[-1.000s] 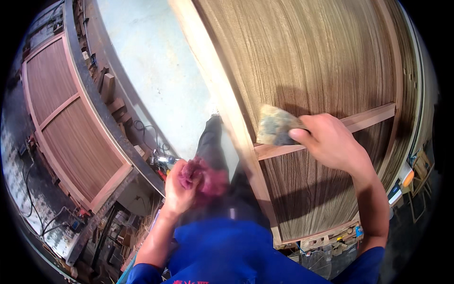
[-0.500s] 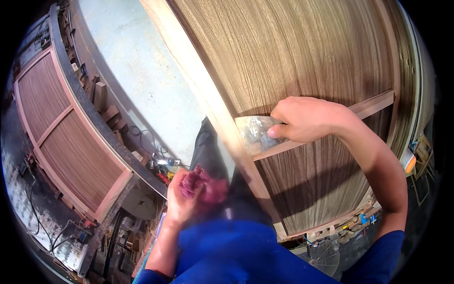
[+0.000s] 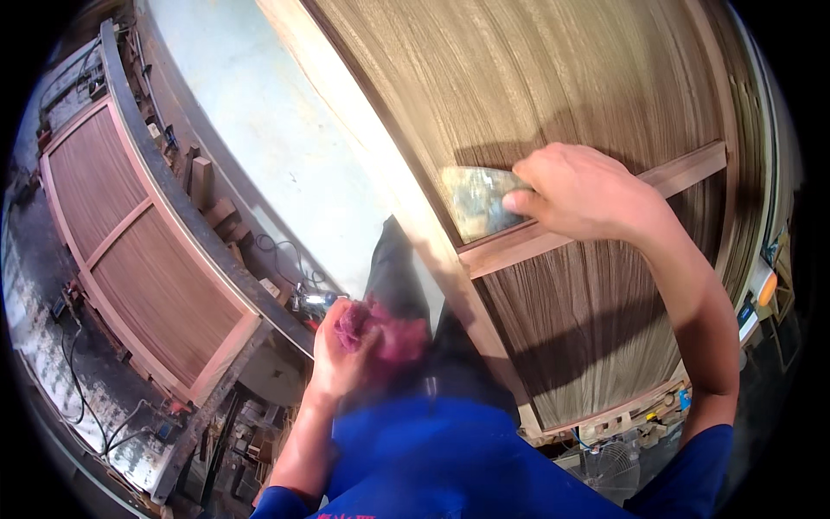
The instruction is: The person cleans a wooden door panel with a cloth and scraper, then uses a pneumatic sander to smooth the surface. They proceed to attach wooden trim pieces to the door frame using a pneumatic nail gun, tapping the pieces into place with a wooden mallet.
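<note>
My right hand (image 3: 575, 192) is closed on a putty knife (image 3: 481, 204) with a wide, stained metal blade. The blade lies over the corner where the upper brown wood-grain panel (image 3: 510, 78) meets the pale side rail of a large framed door (image 3: 393, 177). Just below the knife runs the door's crossbar (image 3: 519, 246), with a second panel (image 3: 588, 320) under it. In front of my body, my left hand (image 3: 333, 350) grips a crumpled dark pink cloth (image 3: 385, 336), part of which hangs loose and looks blurred. The knife's handle is hidden in my right hand.
On the left, another framed door (image 3: 130, 251) lies on a dark-edged bench (image 3: 164, 186). Wood offcuts (image 3: 207, 186) and a coiled cable (image 3: 281, 251) sit along that bench's inner side. A fan (image 3: 609, 463) stands below the near door's end.
My right hand and the putty knife have moved up from the crossbar onto the lower corner of the upper panel. My left hand still holds the cloth, with the view slightly shifted.
</note>
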